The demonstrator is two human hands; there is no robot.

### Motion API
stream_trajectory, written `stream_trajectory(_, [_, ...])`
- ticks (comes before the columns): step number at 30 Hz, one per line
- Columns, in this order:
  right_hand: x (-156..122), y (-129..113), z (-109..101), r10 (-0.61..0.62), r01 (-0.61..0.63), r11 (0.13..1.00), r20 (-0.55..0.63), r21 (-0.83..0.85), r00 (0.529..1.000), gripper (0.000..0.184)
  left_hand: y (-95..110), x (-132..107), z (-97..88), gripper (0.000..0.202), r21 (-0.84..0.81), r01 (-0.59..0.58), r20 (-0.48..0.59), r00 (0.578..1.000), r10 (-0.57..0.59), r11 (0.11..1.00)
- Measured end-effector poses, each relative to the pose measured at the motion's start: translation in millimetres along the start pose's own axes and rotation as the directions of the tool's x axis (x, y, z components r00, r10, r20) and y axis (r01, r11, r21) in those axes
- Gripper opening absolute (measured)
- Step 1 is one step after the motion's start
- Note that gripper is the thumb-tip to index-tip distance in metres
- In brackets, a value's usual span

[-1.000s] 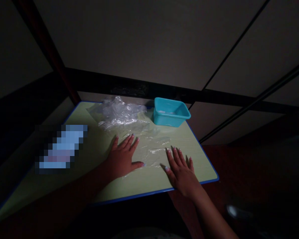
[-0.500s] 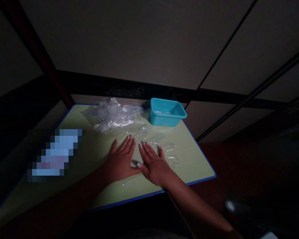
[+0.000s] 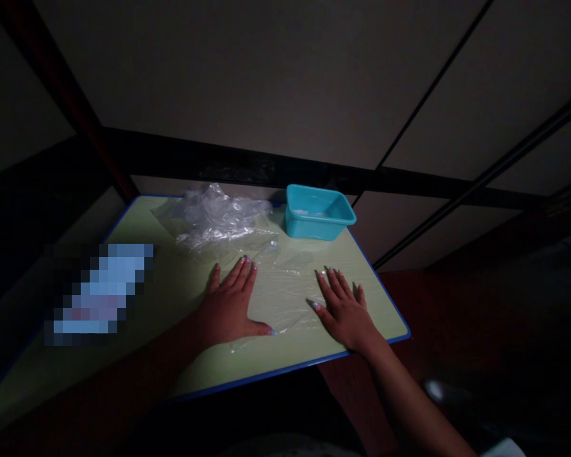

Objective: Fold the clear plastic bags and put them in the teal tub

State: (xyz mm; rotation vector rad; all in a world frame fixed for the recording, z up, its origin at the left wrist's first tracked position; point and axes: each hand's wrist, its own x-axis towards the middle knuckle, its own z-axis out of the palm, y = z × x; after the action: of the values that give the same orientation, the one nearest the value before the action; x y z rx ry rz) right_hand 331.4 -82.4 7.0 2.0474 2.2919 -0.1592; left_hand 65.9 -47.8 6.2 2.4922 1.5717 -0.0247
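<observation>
At the frame's left, a pixelated bluish object (image 3: 105, 285) lies on the table (image 3: 171, 273). Crumpled clear plastic (image 3: 219, 216) sits above centre-left. Below it, the left hand (image 3: 227, 311) lies flat, 3 middle fingers close, thumb and little finger spread. Flat clear film (image 3: 288, 301) stretches across the centre, between both hands. Right of centre stands the turquoise tub (image 3: 316, 225); below it, the right hand (image 3: 346, 317) rests palm down, all 5 digits apart.
</observation>
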Motion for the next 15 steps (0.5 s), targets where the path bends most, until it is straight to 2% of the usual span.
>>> stream_trajectory(2, [-0.7, -0.6, -2.5, 0.01, -0.01, 1.0, 0.02, 0.005, 1.0, 0.067, -0.1, -0.2, -0.6, 0.127, -0.007, -0.006, 0.001, 1.0, 0.006, 1.0])
stream_trajectory(5, [-7.1, -17.0, -9.4, -0.029, 0.029, 0.999, 0.017, 0.031, 0.999, 0.067, -1.4, -0.1, -1.0, 0.128, -0.009, -0.012, -0.001, 1.0, 0.012, 1.0])
stream_trajectory(8, [-22.1, -44.1, -12.6, -0.212, 0.21, 0.975, 0.021, 0.069, 0.977, 0.067, -3.8, 1.0, -1.3, 0.127, -0.005, 0.002, -0.004, 1.0, -0.002, 1.0])
stream_trajectory(11, [-38.4, -62.6, -8.1, -0.405, 0.392, 0.912, 0.115, 0.123, 0.907, 0.072, -6.4, 3.2, -1.6, 0.127, 0.008, 0.029, -0.003, 1.0, -0.029, 1.0])
stream_trajectory(13, [-46.3, -62.6, -2.3, -0.392, 0.38, 0.919, 0.125, 0.111, 0.912, 0.074, -7.6, 4.7, -2.0, 0.128, 0.015, 0.053, 0.001, 0.999, -0.053, 0.998])
stream_trajectory(15, [-52.5, -53.3, 3.4, -0.293, 0.288, 0.956, 0.091, 0.064, 0.952, 0.073, -8.2, 5.8, -2.8, 0.128, 0.018, 0.072, 0.013, 0.997, -0.072, 0.997])
